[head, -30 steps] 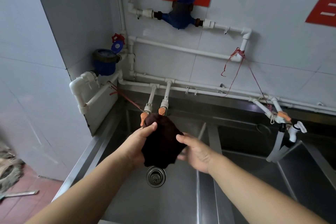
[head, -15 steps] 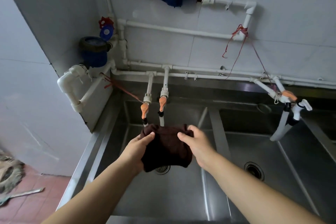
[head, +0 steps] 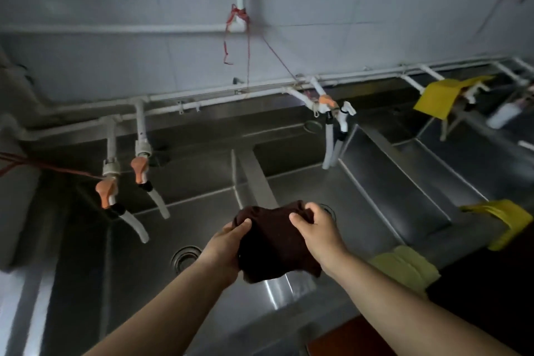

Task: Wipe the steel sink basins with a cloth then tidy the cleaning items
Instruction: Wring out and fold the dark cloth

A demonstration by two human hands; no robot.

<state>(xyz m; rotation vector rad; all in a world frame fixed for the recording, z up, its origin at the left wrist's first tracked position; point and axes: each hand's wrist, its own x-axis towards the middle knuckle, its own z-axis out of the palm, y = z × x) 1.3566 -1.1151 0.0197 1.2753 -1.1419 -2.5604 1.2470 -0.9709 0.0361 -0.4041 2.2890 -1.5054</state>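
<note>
Both hands are closed on the dark cloth [head: 274,243]. The left hand [head: 224,248] grips its left edge and the right hand [head: 316,228] pinches its top right corner, so the cloth hangs bunched between them. It is up in the air, just above the steel wall [head: 255,179] that splits the two nearest basins. It is not touching the steel. The drain [head: 185,257] of the left basin sits just left of the cloth, and the taps [head: 121,182] with orange handles hang farther left and back. I think the wiping is at an early or middle stage, because the cloth is held up and ready, not put away. I cannot tell if any basin is clean yet, since the steel looks dark and a bit blurry. Right of the cloth, yellow cloths [head: 404,267] lie on the sink edges, and a white bottle [head: 502,115] lies far back on the right. These look like the things left to tidy.
</note>
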